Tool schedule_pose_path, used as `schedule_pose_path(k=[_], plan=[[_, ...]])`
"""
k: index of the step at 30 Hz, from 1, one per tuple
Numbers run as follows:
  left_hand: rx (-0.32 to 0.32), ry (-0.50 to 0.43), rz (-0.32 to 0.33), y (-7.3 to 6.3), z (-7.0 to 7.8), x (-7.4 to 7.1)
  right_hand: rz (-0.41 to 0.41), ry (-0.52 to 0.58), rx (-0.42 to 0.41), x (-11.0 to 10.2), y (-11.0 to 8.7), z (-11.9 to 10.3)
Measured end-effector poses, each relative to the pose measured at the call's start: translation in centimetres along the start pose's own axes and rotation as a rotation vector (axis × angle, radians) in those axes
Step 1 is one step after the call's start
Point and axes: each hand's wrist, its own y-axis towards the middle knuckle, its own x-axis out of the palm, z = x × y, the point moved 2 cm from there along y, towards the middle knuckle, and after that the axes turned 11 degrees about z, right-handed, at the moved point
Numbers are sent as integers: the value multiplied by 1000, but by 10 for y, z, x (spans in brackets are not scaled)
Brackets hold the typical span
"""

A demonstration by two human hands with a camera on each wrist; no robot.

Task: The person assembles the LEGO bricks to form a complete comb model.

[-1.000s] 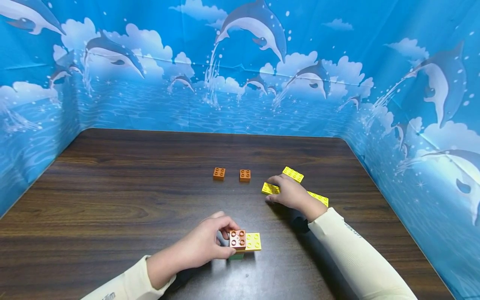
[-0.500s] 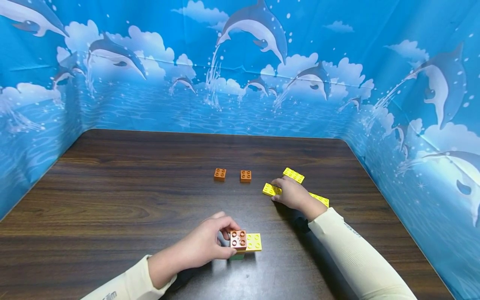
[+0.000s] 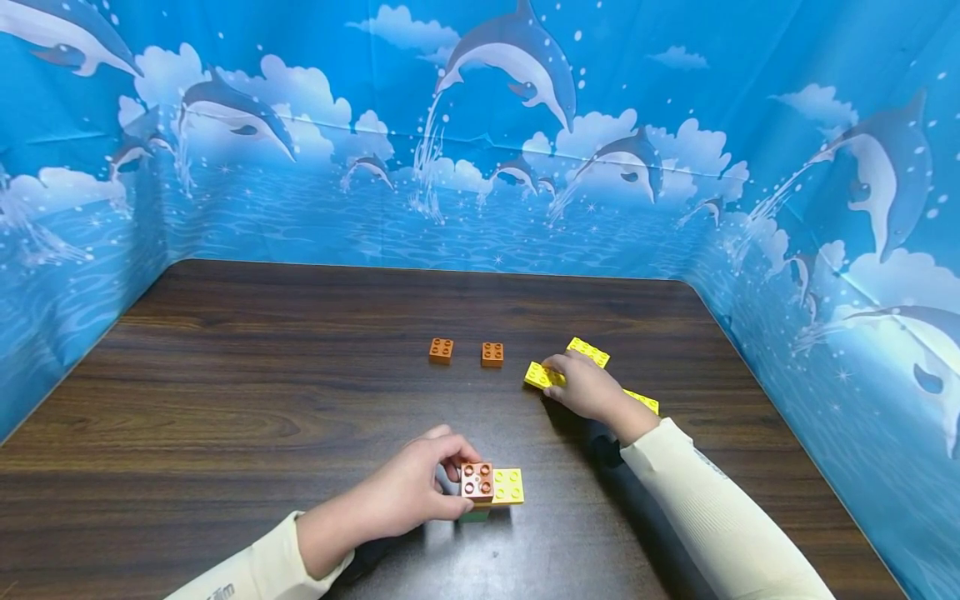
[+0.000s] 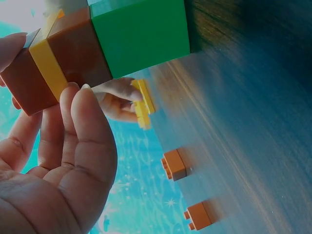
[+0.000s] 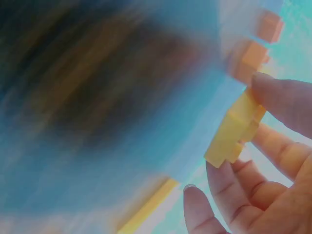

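My left hand grips the side of a stack of toy building bricks. On top is a brown brick, over a thin yellow brick that sticks out to the right. Below these, the left wrist view shows a second brown brick and a large green brick at the bottom. Farther off, my right hand pinches a flat yellow brick between thumb and fingers. That flat brick shows its edge in the right wrist view; in the head view the fingers partly cover it.
Two orange-brown bricks lie apart on the dark wooden table, left of my right hand. One yellow brick lies just beyond that hand, another partly behind its wrist. A blue dolphin-print curtain borders the table.
The right thumb has closed in on the flat yellow brick, which has shifted slightly away from me. My left hand and the stack have stayed put.
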Motion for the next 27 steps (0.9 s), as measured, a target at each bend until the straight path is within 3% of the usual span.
schedule_pose_path(k=[15,27], plan=[[-26,-4,-15,1,-1,0,98,104,-104,-14,-28,-36],[-21,-16,-17,1,-1,-1,180,142,-279,-33,-62,-65]])
